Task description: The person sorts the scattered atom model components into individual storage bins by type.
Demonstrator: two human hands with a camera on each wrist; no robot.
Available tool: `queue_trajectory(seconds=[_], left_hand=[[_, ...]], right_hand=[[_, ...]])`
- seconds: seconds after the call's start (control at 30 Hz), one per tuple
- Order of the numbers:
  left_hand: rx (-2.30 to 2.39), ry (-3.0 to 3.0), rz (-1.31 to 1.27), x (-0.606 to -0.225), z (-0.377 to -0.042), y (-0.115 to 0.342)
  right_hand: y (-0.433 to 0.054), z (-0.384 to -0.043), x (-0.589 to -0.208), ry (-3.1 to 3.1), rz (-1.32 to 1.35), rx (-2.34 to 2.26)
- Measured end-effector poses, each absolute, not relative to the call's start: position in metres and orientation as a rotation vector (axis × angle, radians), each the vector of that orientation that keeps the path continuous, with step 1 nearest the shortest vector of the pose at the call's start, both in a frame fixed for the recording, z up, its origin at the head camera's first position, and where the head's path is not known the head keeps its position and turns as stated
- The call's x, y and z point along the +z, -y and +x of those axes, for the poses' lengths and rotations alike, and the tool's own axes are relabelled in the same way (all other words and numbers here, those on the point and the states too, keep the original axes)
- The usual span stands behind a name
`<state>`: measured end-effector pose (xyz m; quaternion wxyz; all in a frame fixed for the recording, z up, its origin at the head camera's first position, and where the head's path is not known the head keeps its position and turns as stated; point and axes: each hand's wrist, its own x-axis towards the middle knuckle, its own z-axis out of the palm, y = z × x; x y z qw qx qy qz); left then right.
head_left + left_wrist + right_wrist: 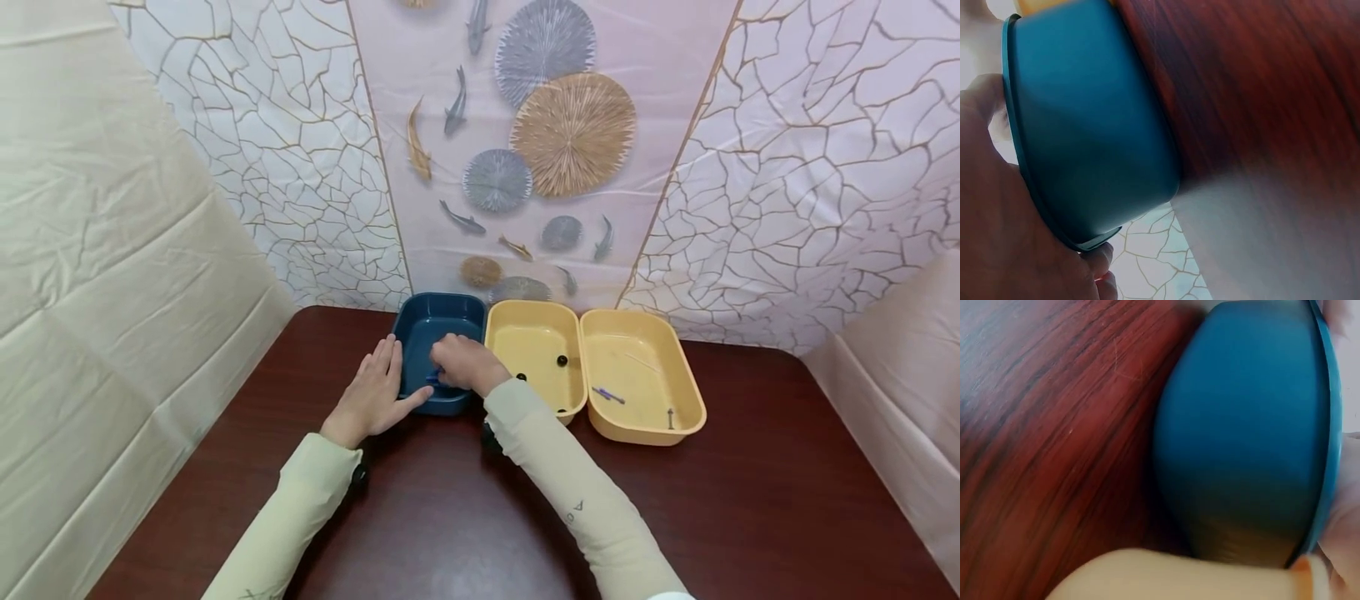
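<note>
My left hand (369,393) lies on the left rim of a dark blue tray (420,307). Its fingers are straight along that side, and the thumb reaches across the front corner. In the left wrist view the palm (1004,219) is against the rim of the tray (1091,119). My right hand (467,363) is over the inside of the same tray, fingers curled downward. A small blue piece (432,378) shows at its fingertips, seemingly pinched; the hand covers much of it. The right wrist view shows only the tray's outer wall (1241,412) and part of the hand (1344,531).
Right of the blue tray stands a yellow tray (528,337) with a few black balls (562,361). A second yellow tray (637,329) beside it holds purple pieces (608,395), a grey bolt-like piece (671,418) and a thin pale stick (642,362). A patterned cloth hangs behind the table (450,517).
</note>
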<state>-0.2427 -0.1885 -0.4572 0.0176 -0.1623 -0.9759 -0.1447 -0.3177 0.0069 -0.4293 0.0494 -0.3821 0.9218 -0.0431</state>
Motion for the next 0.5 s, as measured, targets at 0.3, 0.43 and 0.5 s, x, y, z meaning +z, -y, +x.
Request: queue_trajectory(seconds=[0.3,0.43,0.5], left_hand=[[-0.473,3.057,-0.484,-0.451,-0.247,0.194],[-0.491,3.08,-0.444,-0.447,-0.248,0.198],[-0.487,3.07,-0.43,-0.447,-0.247,0.199]], right_hand=[[-0.05,-0.303,-0.395,-2.887,-1.319,-0.228],[-0.077,-0.286,-0.376,-2.94,-1.434,-0.275],[-0.092,-0.274,-0.371,-2.969,-1.449,-0.29]])
